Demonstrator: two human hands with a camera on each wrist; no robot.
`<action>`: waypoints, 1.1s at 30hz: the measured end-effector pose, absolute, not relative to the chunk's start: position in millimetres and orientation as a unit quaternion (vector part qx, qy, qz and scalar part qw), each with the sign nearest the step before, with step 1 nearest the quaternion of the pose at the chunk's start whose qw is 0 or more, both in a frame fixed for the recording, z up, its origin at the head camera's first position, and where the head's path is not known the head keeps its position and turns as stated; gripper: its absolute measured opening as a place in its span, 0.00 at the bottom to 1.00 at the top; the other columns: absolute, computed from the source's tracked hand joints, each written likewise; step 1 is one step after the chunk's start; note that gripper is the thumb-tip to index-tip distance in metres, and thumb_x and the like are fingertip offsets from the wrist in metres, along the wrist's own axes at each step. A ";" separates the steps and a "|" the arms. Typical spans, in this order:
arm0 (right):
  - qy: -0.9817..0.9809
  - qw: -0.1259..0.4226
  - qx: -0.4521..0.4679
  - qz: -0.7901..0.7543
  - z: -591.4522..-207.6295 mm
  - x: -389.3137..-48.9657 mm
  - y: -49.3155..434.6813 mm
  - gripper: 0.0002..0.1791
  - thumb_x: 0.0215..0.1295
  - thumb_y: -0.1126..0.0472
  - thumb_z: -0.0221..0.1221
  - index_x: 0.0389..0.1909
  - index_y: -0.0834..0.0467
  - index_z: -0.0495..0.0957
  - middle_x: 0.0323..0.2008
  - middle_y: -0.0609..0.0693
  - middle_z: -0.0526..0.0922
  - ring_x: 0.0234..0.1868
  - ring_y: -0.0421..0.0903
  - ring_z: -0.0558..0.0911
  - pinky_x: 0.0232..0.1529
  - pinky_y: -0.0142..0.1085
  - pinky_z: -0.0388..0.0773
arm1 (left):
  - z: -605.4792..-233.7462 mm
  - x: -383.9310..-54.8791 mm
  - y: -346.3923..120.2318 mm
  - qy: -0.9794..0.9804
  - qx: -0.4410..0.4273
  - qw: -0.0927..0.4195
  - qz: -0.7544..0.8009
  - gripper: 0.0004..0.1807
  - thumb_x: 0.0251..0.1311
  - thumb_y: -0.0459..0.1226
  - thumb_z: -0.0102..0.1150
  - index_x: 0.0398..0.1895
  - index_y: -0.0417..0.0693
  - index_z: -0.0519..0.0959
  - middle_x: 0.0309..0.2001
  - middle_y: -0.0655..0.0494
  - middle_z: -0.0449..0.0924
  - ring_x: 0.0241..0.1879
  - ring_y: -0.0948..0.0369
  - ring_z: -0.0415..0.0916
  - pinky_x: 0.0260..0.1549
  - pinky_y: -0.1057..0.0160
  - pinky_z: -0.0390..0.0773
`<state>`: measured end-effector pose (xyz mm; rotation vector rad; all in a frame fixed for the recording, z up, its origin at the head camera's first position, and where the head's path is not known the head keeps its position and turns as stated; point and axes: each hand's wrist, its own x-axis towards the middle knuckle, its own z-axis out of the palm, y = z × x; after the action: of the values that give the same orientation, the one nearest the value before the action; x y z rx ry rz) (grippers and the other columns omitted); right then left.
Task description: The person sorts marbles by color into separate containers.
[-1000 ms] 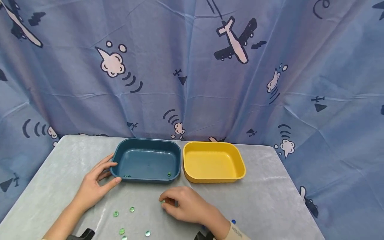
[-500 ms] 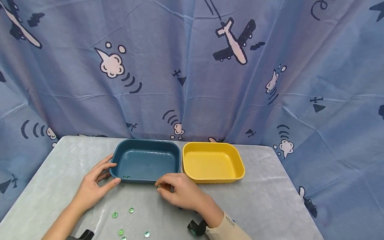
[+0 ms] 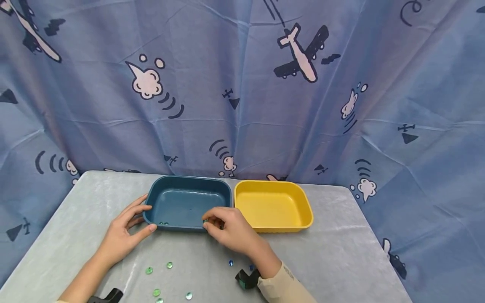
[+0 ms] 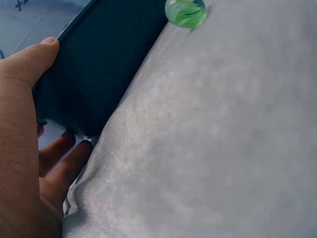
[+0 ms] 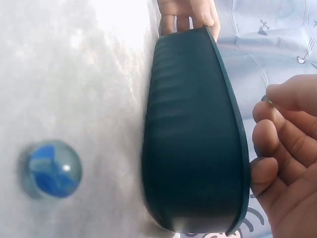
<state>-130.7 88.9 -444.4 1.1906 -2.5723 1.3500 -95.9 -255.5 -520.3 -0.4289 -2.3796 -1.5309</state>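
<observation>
My left hand rests against the left end of a dark teal plastic bin, its fingers spread along the outside. In the left wrist view its thumb touches the rim. My right hand is above the bin's front right edge and pinches a small green glass marble between thumb and fingertips; the fingers largely cover it. Two green marbles lie inside the bin at its front left. Several more green marbles are scattered on the table in front.
A yellow bin stands close to the right of the teal one. Blue marbles lie on the grey cloth-covered table near my right wrist; one blue marble shows large in the right wrist view. A printed curtain hangs behind.
My right hand has carried the green marble forward from the table to the teal bin's front rim. Blue marbles have come into sight behind it. My left hand has stayed put.
</observation>
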 end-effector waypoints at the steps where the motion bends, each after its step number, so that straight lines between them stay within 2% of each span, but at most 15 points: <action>1: -0.820 0.001 0.377 0.431 -444.8 -131.7 89.0 0.06 0.76 0.65 0.68 0.48 0.53 0.88 0.34 0.38 0.81 0.32 0.35 0.76 0.30 0.28 0.78 | -520.6 -96.3 -255.1 -0.823 -0.148 0.139 -0.530 0.28 0.64 0.27 0.78 0.67 0.39 0.81 0.83 0.48 0.64 0.71 0.76 0.69 0.61 0.77 0.79; 18: -0.817 -0.002 0.365 0.446 -457.3 -142.1 86.1 0.06 0.76 0.65 0.68 0.49 0.61 0.88 0.33 0.39 0.82 0.29 0.36 0.75 0.28 0.28 0.77 | -523.7 -99.9 -255.4 -0.823 -0.149 0.145 -0.529 0.30 0.62 0.27 0.79 0.67 0.41 0.81 0.83 0.48 0.64 0.71 0.77 0.69 0.60 0.78 0.78; 33: -0.827 -0.011 0.356 0.434 -455.9 -139.9 89.5 0.06 0.77 0.64 0.67 0.48 0.60 0.89 0.34 0.39 0.81 0.32 0.37 0.76 0.30 0.29 0.77 | -522.5 -99.5 -254.9 -0.822 -0.156 0.152 -0.526 0.29 0.62 0.25 0.78 0.66 0.39 0.81 0.82 0.47 0.65 0.71 0.75 0.70 0.60 0.77 0.79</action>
<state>-139.9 89.5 -455.9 1.1275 -2.6181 1.3743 -99.5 -254.9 -522.5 -0.4487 -2.3594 -1.5087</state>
